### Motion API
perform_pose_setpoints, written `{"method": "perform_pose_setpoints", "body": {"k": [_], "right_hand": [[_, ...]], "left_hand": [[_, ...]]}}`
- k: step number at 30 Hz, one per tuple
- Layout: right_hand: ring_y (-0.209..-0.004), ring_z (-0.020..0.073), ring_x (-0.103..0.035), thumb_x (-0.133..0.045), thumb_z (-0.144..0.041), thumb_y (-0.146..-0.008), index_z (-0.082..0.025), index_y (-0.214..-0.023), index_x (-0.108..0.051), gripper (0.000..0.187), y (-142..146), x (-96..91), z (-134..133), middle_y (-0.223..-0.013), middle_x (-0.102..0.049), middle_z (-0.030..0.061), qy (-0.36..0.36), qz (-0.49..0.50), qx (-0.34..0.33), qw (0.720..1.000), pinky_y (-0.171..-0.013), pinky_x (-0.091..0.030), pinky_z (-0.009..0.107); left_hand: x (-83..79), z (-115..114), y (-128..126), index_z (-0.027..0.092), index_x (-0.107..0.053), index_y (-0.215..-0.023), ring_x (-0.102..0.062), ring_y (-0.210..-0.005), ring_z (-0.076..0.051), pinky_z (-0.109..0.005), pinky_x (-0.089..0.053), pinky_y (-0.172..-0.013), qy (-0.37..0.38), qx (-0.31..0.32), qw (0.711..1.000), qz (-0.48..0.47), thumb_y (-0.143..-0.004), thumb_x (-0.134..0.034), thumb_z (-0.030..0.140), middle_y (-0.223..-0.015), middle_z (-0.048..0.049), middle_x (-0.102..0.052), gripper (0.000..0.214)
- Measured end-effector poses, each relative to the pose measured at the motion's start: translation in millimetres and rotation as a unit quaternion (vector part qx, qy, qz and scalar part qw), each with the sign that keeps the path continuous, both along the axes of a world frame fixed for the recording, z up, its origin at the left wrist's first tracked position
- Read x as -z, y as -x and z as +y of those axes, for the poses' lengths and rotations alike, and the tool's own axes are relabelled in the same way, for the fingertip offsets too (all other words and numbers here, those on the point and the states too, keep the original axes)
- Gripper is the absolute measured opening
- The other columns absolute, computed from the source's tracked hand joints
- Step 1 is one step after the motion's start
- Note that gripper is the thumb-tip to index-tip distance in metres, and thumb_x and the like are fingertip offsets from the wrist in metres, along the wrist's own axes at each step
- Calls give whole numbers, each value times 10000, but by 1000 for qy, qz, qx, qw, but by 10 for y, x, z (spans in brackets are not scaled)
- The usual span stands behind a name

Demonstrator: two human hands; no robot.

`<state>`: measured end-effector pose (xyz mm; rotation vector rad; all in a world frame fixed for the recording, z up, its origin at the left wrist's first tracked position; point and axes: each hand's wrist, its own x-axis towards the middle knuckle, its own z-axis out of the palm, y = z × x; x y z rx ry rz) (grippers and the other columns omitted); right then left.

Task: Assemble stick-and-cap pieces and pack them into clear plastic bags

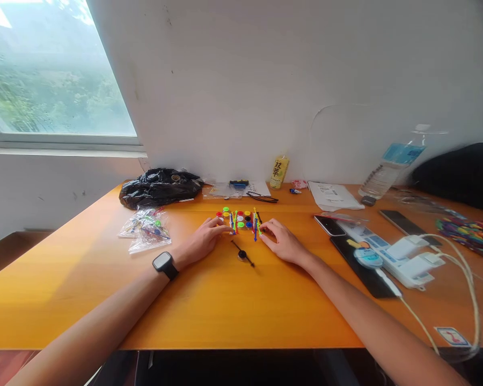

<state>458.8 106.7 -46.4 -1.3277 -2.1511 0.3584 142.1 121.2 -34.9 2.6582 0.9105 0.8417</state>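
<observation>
A cluster of small coloured round pieces and thin coloured sticks [241, 219] lies on the orange table [209, 300] in the middle. My left hand [203, 240], with a black watch on the wrist, pinches at the left side of the cluster. My right hand [284, 242] has its fingertips curled onto the sticks at the right side. What each fingertip grips is too small to name. A black stick with a black round piece [242, 253] lies between my hands, nearer to me.
Clear bags of coloured parts [147, 229] sit left, a black plastic bag [159, 186] behind them. Right: phones [330, 225], a power strip with chargers and cables [402, 257], a water bottle [390, 169], papers [334, 195], a yellow packet [279, 171].
</observation>
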Motion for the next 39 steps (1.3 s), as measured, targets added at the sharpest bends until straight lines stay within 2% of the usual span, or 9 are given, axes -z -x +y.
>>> {"method": "perform_pose_setpoints", "body": {"k": [5,10,16,22,27,29,33,39], "right_hand": [[-1090,248,-664,-607,-331,-1011,-248,-1141,-674,168,-1,5,3,-1135,-661,73,1,-10,-1,1000,-957,-518,390],[-1095,245,-661,-603,-341,-1016,-251,-1148,-669,173,-1,5,0,-1135,-654,67,2,-11,1,1000,-964,-515,391],[-1114,249,-655,-596,-347,-1024,-249,-1157,-667,180,8,-20,-16,-1145,-654,71,8,-16,-2,1000,-976,-514,404],[-1105,249,-663,-592,-354,-1024,-258,-1150,-671,177,12,-43,-27,-1142,-658,71,8,-17,-1,1000,-967,-522,396],[-1122,249,-654,-590,-352,-1026,-253,-1162,-671,186,9,-53,-34,-1153,-655,71,9,-20,-4,1000,-986,-514,405],[-1122,247,-652,-587,-352,-1029,-249,-1167,-669,190,11,-53,-35,-1157,-652,71,12,-19,-4,1000,-988,-513,405],[-1127,248,-653,-588,-349,-1030,-248,-1174,-672,195,10,-44,-30,-1167,-655,76,10,-20,-8,1000,-999,-513,408],[-1121,251,-661,-592,-347,-1027,-250,-1173,-674,193,2,-34,-22,-1161,-655,77,1,-19,-11,1000,-998,-520,411]], "left_hand": [[-33,-6,7,361,-707,-1380,-543,-1107,-258,-432,-522,-1053,5,10,999,54,-961,-452,32,-1212,-89,-608,591],[-21,6,4,364,-682,-1418,-538,-1124,-264,-432,-520,-1067,3,9,998,56,-976,-456,60,-1206,-97,-599,583],[-5,6,-4,363,-672,-1420,-541,-1142,-262,-446,-517,-1075,7,-6,998,58,-940,-420,-16,-1245,-92,-596,662],[40,25,0,265,-744,-1234,-552,-1151,-258,-435,-528,-1058,-1,-23,999,29,-907,-408,-37,-1243,-93,-620,558],[64,43,7,205,-727,-1021,-567,-1094,-249,-410,-543,-991,-8,-32,999,2,-872,-417,-45,-1178,-90,-651,425],[68,42,8,214,-729,-1066,-566,-1094,-248,-412,-542,-994,-12,-32,999,-1,-870,-419,-45,-1193,-87,-655,448],[92,44,4,259,-711,-1283,-556,-1137,-256,-435,-535,-1031,-15,-31,999,17,-912,-403,-25,-1281,-97,-630,560],[94,48,1,235,-759,-1121,-559,-1143,-256,-439,-535,-1039,0,-32,999,-9,-941,-402,9,-1241,-94,-632,460]]}}
